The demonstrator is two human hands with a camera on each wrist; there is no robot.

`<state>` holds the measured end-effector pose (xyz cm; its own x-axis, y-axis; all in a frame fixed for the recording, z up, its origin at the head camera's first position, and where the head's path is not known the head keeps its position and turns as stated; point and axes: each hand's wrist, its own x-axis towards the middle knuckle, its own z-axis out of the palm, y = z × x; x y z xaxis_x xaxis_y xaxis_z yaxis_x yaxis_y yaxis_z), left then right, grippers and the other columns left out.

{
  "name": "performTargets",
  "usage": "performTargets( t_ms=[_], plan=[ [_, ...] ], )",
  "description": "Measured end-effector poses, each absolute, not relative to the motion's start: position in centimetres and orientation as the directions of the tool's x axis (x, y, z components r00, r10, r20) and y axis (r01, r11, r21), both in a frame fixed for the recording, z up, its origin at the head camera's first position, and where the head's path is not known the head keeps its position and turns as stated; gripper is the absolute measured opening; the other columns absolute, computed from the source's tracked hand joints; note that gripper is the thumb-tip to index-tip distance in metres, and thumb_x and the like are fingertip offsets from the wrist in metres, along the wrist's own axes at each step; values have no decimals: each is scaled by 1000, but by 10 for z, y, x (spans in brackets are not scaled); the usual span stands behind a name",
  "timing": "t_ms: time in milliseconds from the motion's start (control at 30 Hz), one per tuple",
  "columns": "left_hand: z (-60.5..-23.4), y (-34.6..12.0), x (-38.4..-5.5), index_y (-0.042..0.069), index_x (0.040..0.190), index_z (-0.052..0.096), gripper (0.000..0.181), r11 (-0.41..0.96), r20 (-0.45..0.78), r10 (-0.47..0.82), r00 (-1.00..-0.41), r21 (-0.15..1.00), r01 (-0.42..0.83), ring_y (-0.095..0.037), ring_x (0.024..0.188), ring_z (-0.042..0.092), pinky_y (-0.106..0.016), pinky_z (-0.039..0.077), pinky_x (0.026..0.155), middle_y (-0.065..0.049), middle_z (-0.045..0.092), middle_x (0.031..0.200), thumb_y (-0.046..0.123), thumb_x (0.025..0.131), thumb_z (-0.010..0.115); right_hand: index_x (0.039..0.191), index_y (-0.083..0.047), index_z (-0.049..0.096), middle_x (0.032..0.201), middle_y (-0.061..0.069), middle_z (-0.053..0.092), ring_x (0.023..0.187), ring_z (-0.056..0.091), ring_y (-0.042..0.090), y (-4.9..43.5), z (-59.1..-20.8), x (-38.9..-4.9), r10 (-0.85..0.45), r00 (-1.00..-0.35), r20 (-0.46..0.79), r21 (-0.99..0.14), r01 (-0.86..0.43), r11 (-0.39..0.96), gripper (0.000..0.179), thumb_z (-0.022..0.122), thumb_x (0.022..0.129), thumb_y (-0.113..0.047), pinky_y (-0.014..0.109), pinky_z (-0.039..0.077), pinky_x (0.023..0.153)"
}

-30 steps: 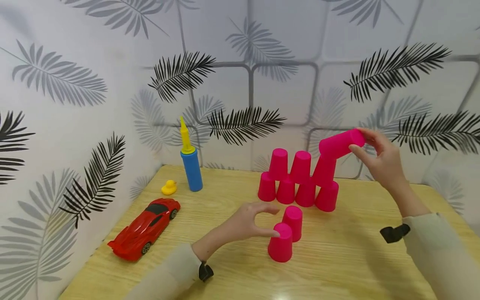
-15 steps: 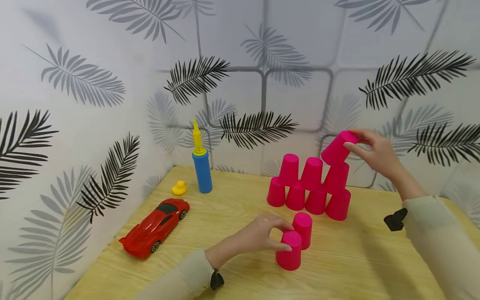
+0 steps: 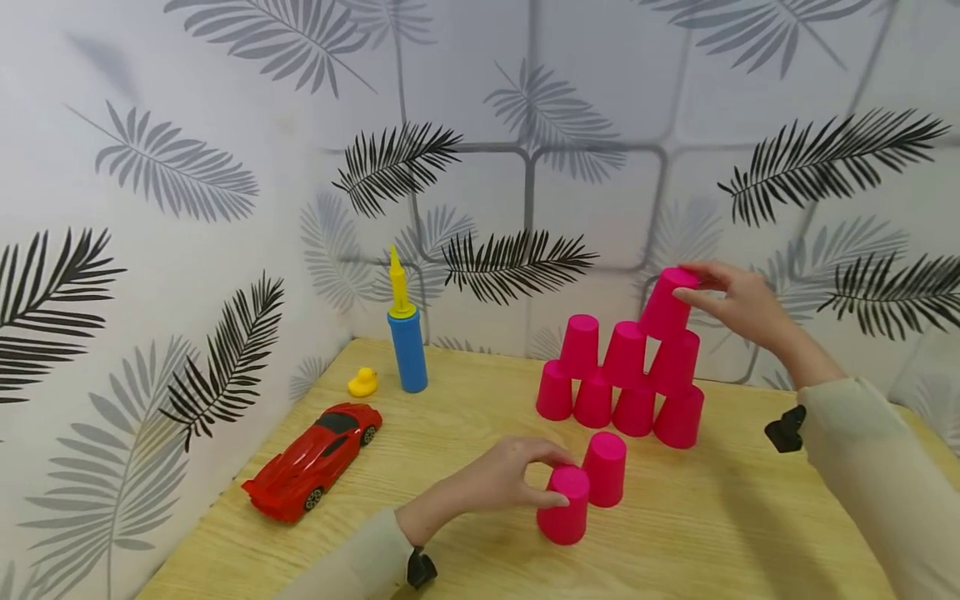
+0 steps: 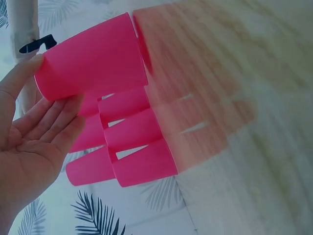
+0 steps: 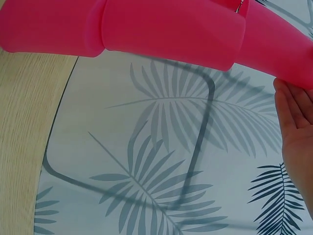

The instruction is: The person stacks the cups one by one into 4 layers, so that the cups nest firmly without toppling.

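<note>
Pink cups stand upside down on the wooden table, a lower row [image 3: 555, 390] with a second row [image 3: 581, 347] on top. My right hand [image 3: 742, 304] pinches a pink cup [image 3: 664, 302] by its base, slightly tilted, its rim right at the top of the second row's rightmost cup [image 3: 675, 362]. The right wrist view shows the fingers [image 5: 293, 105] against that cup. Nearer the front, my left hand [image 3: 502, 475] grips another upturned cup [image 3: 564, 517] between thumb and fingers, close over the table. One more cup [image 3: 606, 471] stands just behind it.
To the left lie a red toy car [image 3: 318, 462] and a yellow rubber duck [image 3: 363, 382]. A blue hand pump [image 3: 407, 354] with a yellow nozzle stands near the back. A leaf-patterned wall [image 3: 480, 200] closes off the table's back and left.
My right hand has turned its cup from nearly sideways to almost upright over the stack. My left hand has closed on the front cup and shifted it slightly left of the one behind.
</note>
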<state>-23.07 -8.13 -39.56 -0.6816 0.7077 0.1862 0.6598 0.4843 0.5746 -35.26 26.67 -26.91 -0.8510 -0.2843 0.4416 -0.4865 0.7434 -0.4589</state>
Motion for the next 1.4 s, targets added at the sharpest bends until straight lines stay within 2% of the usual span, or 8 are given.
performTargets(
  t_ms=[267,433,533,667,767,967,1200,1400],
  plan=[
    [-383,-95,-239,13,124,63,44,467,247,650,-719,617,634,-13,110,64,-27,53,100,-1,69,119,27,85,76,143,-6,48,132,22,60,115,61,40,270,-268,-357,-303,-866,399,-469,-476,744,61,68,92,-32,4,43,74],
    [-371,-103,-254,9,124,62,43,442,346,574,-742,632,637,-18,113,65,-37,52,104,-5,69,119,23,85,76,146,-6,43,140,22,54,124,54,40,275,-272,-353,-291,-865,408,-483,-475,735,65,68,92,-33,41,56,95],
    [-360,-107,-267,6,123,63,43,415,424,506,-751,644,643,-23,113,65,-39,52,104,-8,69,119,18,85,76,146,-5,43,140,21,53,126,52,36,280,-275,-346,-263,-840,474,-491,-500,714,64,69,92,-28,25,51,102],
    [-346,-111,-282,5,125,62,43,374,508,400,-763,669,642,-26,114,63,-40,51,105,-11,67,121,14,85,75,141,-4,48,131,21,58,119,54,1,286,-287,-332,-228,-761,608,-477,-579,661,58,71,90,-17,-6,34,92],
    [-334,-109,-294,3,128,60,45,329,557,334,-761,687,648,-27,118,61,-41,50,106,-13,65,124,13,86,74,138,-4,53,126,9,63,112,49,-17,288,-298,-319,-199,-672,713,-447,-655,610,55,72,87,-5,-4,36,96],
    [-309,-95,-322,4,131,57,48,261,639,227,-735,687,678,-28,125,57,-42,48,109,-14,61,129,16,88,72,129,8,57,122,-19,62,113,58,-8,285,-318,-293,-173,-529,831,-400,-783,476,57,70,74,20,6,43,100],
    [-332,-62,-415,11,138,54,57,130,738,192,-647,634,762,-19,131,53,-33,46,111,-5,57,137,34,89,72,125,10,58,123,0,66,114,61,0,268,-352,-267,-286,-520,805,-411,-836,362,58,71,70,23,10,47,100],
    [-290,-32,-366,-1,135,55,49,131,683,194,-704,693,708,-31,128,54,-44,46,109,-19,57,135,8,89,69,126,1,60,116,12,68,112,60,-3,248,-379,-253,-415,-557,719,-392,-819,418,59,78,70,10,6,44,98]
  ],
)
